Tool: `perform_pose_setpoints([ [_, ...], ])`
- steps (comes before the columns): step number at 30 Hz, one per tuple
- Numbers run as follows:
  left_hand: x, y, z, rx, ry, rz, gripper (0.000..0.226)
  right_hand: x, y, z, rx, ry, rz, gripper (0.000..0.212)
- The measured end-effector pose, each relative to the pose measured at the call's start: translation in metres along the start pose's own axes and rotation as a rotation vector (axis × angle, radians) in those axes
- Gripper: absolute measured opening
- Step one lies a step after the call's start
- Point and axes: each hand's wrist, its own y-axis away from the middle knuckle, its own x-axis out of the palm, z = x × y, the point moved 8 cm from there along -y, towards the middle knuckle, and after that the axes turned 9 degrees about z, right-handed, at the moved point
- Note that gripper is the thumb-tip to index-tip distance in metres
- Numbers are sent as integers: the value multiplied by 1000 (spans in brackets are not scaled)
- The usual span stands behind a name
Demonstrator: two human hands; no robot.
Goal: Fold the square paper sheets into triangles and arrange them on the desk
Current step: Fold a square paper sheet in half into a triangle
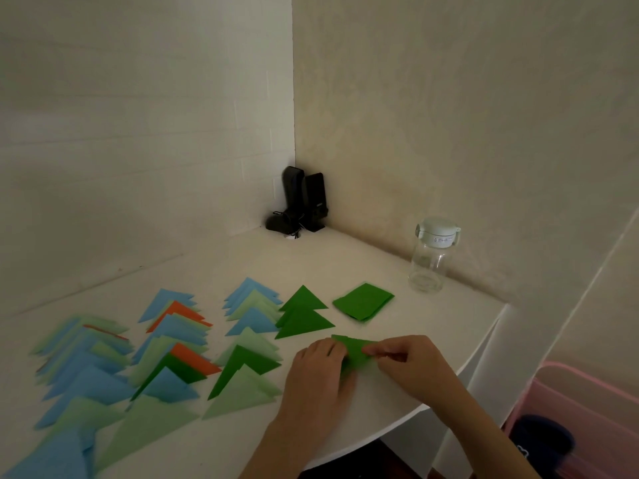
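A dark green paper sheet [352, 350] lies on the white desk [408, 385] under both hands, partly folded. My left hand [318, 375] presses flat on its left part. My right hand [404, 361] pinches its right edge between thumb and fingers. Just beyond, two dark green folded triangles [304, 316] overlap in a column. A small stack of dark green square sheets [363, 301] lies to their right. Further left, several columns of overlapping blue, light green, dark green and orange triangles [166, 357] cover the desk.
A clear water bottle [430, 255] with a pale lid stands near the right wall. Two black speakers [304, 203] sit in the far corner. The desk's curved edge runs at the lower right, with a pink bin [570, 420] on the floor beyond it.
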Motion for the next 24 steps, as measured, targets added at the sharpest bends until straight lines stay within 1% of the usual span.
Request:
perform_pose_setpoints([
  [2,-1,-1,5,-8,-10,-10,8,-2,-1,4,-45,51,-23,34],
  [5,-3,-1,11,-17,32,-9,10,7,-9,5,-73,255,-6,27],
  [7,-6,-2,17,-29,82,-8,11,15,-15,2,-67,331,9,23],
  [10,-9,-1,29,-80,113,-44,13,15,-15,-2,-68,275,-58,16],
  [13,-10,2,40,-143,148,-66,17,11,-15,-8,-56,211,-113,15],
  [15,-11,5,40,-171,170,-85,17,10,-18,-10,-35,192,-107,14],
  [17,-14,7,37,-194,168,-119,19,10,-20,-10,-12,190,-98,7],
  [20,-17,6,38,-256,156,-139,23,11,-25,-13,33,202,-107,23],
  [22,-18,2,37,-286,112,-131,26,12,-28,-14,90,233,-117,23],
  [24,-16,-1,36,-314,41,-111,28,16,-29,-14,142,314,-123,30],
])
